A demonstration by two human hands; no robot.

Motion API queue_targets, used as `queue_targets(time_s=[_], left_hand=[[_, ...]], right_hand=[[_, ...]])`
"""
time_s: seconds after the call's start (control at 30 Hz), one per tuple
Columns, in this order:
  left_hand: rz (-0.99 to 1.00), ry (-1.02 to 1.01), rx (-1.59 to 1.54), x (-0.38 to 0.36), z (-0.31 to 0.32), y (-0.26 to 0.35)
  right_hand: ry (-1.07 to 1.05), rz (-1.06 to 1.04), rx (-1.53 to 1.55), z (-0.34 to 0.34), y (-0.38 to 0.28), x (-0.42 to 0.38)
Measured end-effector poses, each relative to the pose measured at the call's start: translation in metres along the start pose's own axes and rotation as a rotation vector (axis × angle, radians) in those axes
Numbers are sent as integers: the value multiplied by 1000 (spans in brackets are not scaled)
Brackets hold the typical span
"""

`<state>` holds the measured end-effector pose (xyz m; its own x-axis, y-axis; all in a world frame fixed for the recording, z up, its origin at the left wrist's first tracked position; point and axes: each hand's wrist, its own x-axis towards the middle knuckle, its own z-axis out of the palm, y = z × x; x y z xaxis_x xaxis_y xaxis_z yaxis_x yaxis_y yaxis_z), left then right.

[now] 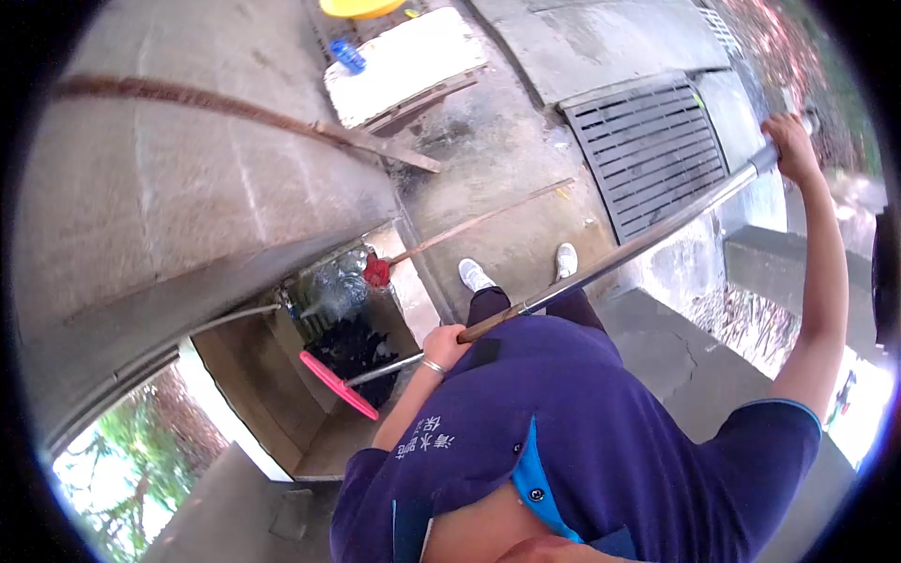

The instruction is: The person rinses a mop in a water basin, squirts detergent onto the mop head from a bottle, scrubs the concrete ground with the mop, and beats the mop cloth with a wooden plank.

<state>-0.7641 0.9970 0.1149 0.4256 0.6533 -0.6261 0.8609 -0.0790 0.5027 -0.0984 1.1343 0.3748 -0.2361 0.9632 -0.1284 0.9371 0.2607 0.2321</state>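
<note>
My left hand (446,348) is wrapped round the lower part of a long metal pole with a pink bar-shaped head, a mop or squeegee (657,233). Up at the far right, my right hand (791,147) is closed on the pole near its grey end. The pink head (339,385) hangs over a concrete basin (291,399) on the left. Dark, rippling water (343,324) lies in the basin, below a tap (284,302). On its rim rests the red head (377,271) of a second, wooden-handled mop (479,221).
A slotted drain grate (648,155) is set in the concrete floor ahead. Against the left wall leans a wooden stick (282,122). Farther off, a white slab (408,66) bears a blue object (347,56), with a yellow basin (361,7) beyond.
</note>
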Motion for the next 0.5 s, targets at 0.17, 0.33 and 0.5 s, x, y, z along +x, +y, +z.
queue_targets(time_s=[0.17, 0.33, 0.5], left_hand=[[-95, -13, 39, 11, 5, 53], [-117, 50, 91, 25, 20, 134], [-171, 82, 148, 50, 55, 234]], right_hand=[[-3, 61, 11, 39, 56, -17], [64, 94, 50, 94, 139, -35], [92, 135, 74, 134, 227, -84]])
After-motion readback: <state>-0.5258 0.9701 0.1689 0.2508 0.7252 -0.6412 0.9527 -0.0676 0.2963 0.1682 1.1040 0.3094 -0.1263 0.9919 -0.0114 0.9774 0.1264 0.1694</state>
